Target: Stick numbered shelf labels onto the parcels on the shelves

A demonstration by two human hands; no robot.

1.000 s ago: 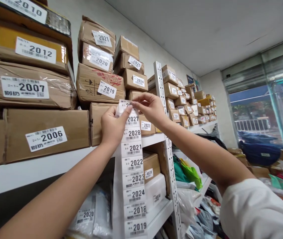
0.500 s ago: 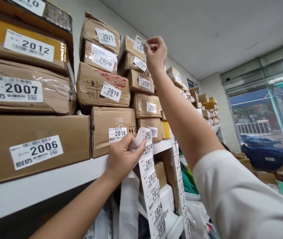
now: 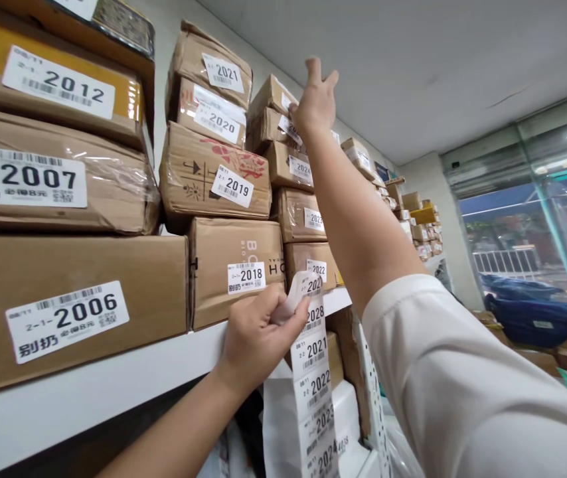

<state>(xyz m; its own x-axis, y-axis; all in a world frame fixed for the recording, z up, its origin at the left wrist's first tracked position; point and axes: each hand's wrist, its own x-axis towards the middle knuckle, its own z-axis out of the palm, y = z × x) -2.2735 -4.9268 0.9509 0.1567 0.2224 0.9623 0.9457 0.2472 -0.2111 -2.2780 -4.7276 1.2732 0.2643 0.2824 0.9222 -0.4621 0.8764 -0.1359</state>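
My left hand pinches the top of a long strip of printed number labels, which hangs down in front of the shelf edge. My right hand is raised to the top cardboard box of a stack, its fingers spread apart. A white label lies on that box's front, partly covered by the hand. Below it, a box labelled 2024 and one labelled 2023 sit in the same stack, partly behind my right forearm.
To the left stand boxes labelled 2019, 2018, 2007 and 2006 on a white shelf. More small parcels line the far wall. A window is at the right, with dark blue bags below.
The label that was between my right fingers is now against the top box, and those fingers have spread apart. My left hand still holds the strip; the view has shifted slightly.
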